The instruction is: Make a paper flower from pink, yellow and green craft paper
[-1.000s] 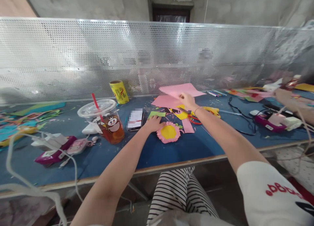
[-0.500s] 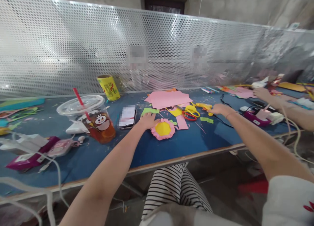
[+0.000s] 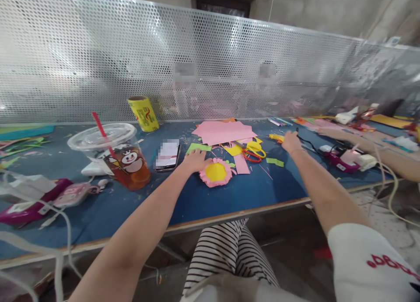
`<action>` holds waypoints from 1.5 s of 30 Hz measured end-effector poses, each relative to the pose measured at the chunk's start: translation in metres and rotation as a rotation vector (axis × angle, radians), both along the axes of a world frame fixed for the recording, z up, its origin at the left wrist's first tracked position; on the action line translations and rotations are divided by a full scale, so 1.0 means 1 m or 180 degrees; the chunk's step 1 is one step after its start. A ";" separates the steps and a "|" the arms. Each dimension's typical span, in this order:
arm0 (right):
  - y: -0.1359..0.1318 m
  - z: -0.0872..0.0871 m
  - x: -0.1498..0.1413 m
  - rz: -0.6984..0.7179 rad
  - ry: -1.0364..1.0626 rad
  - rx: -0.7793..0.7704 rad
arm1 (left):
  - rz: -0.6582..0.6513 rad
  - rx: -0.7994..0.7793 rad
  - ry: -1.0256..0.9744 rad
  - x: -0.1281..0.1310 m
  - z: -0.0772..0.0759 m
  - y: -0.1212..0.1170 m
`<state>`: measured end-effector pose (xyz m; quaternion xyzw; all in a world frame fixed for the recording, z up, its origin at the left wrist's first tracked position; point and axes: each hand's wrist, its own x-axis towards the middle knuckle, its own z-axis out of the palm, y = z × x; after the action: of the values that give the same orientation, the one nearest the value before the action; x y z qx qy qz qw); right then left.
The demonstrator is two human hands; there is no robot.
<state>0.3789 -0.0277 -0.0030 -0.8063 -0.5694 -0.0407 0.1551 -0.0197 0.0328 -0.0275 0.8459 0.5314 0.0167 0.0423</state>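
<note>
My left hand [image 3: 196, 161] lies on the table, fingers spread, at the left edge of a paper flower [image 3: 215, 172] with a pink ruffled rim and yellow centre. Under its fingertips is a green paper piece [image 3: 199, 148]. Farther right, my right hand [image 3: 291, 142] is closed around a yellow glue gun [image 3: 275, 138], whose body is mostly covered by the fingers. Between the hands lie scissors [image 3: 254, 155] with red handles, a yellow ring-shaped piece [image 3: 257, 148], a pink strip [image 3: 242, 164] and pink sheets [image 3: 226, 132]. A green scrap [image 3: 274, 162] sits below the glue gun.
A drink cup [image 3: 126, 162] with a red straw, a phone [image 3: 167, 154] and a yellow roll [image 3: 143, 114] stand to the left. Purple power strips [image 3: 341, 162] with cables lie at both sides. A co-worker's arm [image 3: 364, 146] reaches in from the right. A perforated metal screen [image 3: 216, 65] closes the back.
My right hand has let go of the pink sheet, which now lies flat, moved right and taken hold of the glue gun. My left hand stays beside the flower.
</note>
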 end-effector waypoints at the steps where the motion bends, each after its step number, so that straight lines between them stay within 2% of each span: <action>1: 0.009 0.004 -0.014 -0.0077 -0.0112 0.0097 | 0.0041 0.0016 -0.0005 0.000 0.000 0.001; 2: 0.020 0.008 -0.031 -0.0007 -0.0203 0.0160 | 0.0063 0.0035 -0.0011 0.000 0.000 0.001; 3: 0.032 0.011 -0.050 0.0307 -0.0307 0.0182 | 0.0072 0.0052 -0.0020 -0.001 -0.001 0.002; 4: 0.046 0.013 -0.070 0.1051 -0.0554 0.0155 | 0.0065 0.0063 -0.0029 -0.002 -0.001 0.002; 7: 0.082 0.014 -0.130 0.2072 -0.0776 0.0001 | 0.0018 0.0073 -0.0069 -0.006 -0.002 0.002; 10: 0.104 0.009 -0.170 0.2324 -0.0777 -0.0155 | -0.0011 0.0055 -0.0055 -0.009 -0.003 0.001; 13: 0.115 0.001 -0.186 0.2398 -0.0666 -0.0165 | -0.0021 0.0070 -0.0014 -0.009 -0.002 -0.001; 20: 0.118 -0.020 -0.185 0.2409 -0.0472 -0.0099 | -0.0066 0.0151 0.0038 -0.007 -0.002 -0.002; 24: 0.119 -0.024 -0.183 0.2312 -0.0510 0.0045 | -0.0051 0.0139 0.0081 -0.007 -0.002 -0.002; 32: 0.117 -0.013 -0.167 0.1556 -0.0193 0.0630 | -0.0082 0.0207 0.0057 -0.008 -0.003 -0.001; 37: 0.093 0.002 -0.149 0.1225 0.0145 0.1047 | 0.0000 0.0154 -0.0143 -0.006 0.000 -0.004; 39: 0.076 0.005 -0.147 0.1216 0.0186 0.1097 | 0.0150 0.0219 -0.0452 -0.004 0.003 -0.005; 42: 0.047 0.006 -0.150 0.1436 0.0022 0.0999 | 0.0477 0.0327 -0.1639 0.000 0.009 -0.002; 43: 0.038 0.004 -0.152 0.1544 -0.0092 0.0962 | 0.0563 0.0169 -0.2225 0.001 0.011 -0.001; 45: 0.022 0.000 -0.158 0.1821 -0.0313 0.0904 | 0.0571 -0.0113 -0.2521 0.003 0.015 0.003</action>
<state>0.2213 -0.0054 -0.0027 -0.5809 -0.7684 -0.1134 0.2435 -0.0169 0.0354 -0.0123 0.7235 0.5459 0.3357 0.2566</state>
